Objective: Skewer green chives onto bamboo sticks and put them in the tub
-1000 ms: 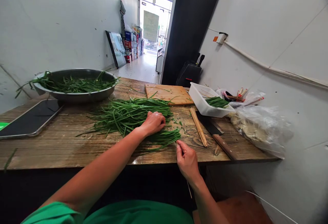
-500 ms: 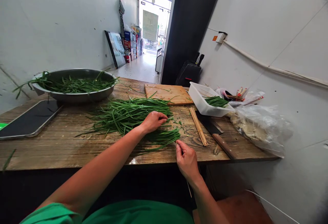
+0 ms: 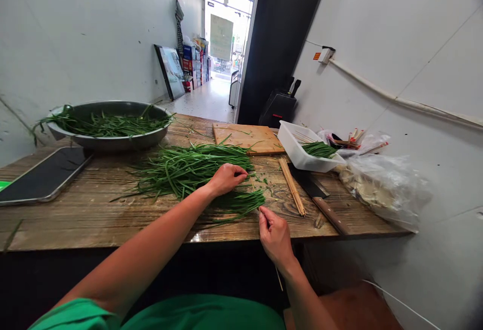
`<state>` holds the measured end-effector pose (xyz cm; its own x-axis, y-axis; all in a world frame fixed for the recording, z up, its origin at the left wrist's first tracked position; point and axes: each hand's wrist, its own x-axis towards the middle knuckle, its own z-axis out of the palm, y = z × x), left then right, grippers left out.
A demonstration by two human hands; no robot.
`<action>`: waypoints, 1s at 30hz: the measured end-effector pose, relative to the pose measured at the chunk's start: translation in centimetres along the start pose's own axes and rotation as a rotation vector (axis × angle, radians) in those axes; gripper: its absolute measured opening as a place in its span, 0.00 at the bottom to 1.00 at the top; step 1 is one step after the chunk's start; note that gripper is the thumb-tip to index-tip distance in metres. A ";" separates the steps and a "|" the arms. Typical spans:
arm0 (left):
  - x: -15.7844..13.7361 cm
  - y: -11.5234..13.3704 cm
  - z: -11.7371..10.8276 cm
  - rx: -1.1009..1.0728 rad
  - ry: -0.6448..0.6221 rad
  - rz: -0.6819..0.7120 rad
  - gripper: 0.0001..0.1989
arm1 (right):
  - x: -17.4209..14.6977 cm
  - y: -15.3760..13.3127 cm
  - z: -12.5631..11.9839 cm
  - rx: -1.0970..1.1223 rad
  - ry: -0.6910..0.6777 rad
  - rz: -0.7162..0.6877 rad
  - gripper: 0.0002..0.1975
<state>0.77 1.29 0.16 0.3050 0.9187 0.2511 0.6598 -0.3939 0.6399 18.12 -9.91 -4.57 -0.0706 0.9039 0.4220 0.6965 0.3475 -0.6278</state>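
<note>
A loose pile of long green garlic chives [image 3: 181,166] lies on the wooden table, its cut ends pointing right. Over the pile's right side, my left hand [image 3: 225,180] pinches a chive between thumb and fingertips. My right hand [image 3: 276,234] is closed round a thin bamboo skewer [image 3: 278,277]; the skewer's tail hangs below the fist past the table edge, and its upper length points up toward my left fingertips. A smaller bunch of chives [image 3: 245,201] rests between the two hands. Whether the pinched chive is on the skewer, I cannot tell.
Right of my hands lie a bundle of skewers [image 3: 292,186] and a cleaver [image 3: 328,214]. Beyond are a cutting board [image 3: 241,136], a white plastic tub [image 3: 302,156] holding chives, and a plastic bag [image 3: 396,189]. At left stand a metal basin [image 3: 113,142] and a tablet [image 3: 45,175].
</note>
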 end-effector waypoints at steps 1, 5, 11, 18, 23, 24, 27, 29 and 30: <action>0.0 0.0 0.0 0.004 0.003 0.002 0.14 | 0.0 0.0 0.0 -0.002 0.003 -0.004 0.16; 0.0 -0.1 0.0 0.004 0.016 0.017 0.14 | 0.0 0.0 0.0 -0.011 0.006 -0.003 0.16; 0.0 0.0 0.0 -0.008 0.029 0.030 0.13 | 0.0 -0.1 -0.1 -0.021 0.000 0.003 0.16; 0.1 -0.3 0.2 -0.026 0.006 0.061 0.12 | 0.1 -0.2 -0.1 -0.025 0.004 -0.006 0.16; -0.3 0.2 -0.1 -0.089 -0.138 0.195 0.11 | 0.1 -0.2 -0.2 -0.024 0.004 -0.002 0.16; -0.4 0.4 -0.2 -0.115 -0.212 0.236 0.11 | 0.1 -0.3 -0.2 -0.024 0.008 -0.004 0.16; -0.5 0.6 -0.7 -0.144 -0.367 0.305 0.13 | 0.1 -0.3 -0.2 -0.019 0.015 -0.003 0.15; -0.4 0.3 -0.9 -0.081 -0.264 0.273 0.14 | 0.1 -0.3 -0.2 -0.019 0.020 -0.003 0.15; -0.3 0.1 -0.9 -0.023 -0.183 0.259 0.14 | 0.0 -0.3 -0.2 -0.020 0.024 -0.005 0.15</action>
<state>0.14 1.03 0.84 0.5807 0.7666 0.2741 0.5291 -0.6112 0.5887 18.03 -10.02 -4.26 -0.0569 0.8958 0.4408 0.7104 0.3465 -0.6125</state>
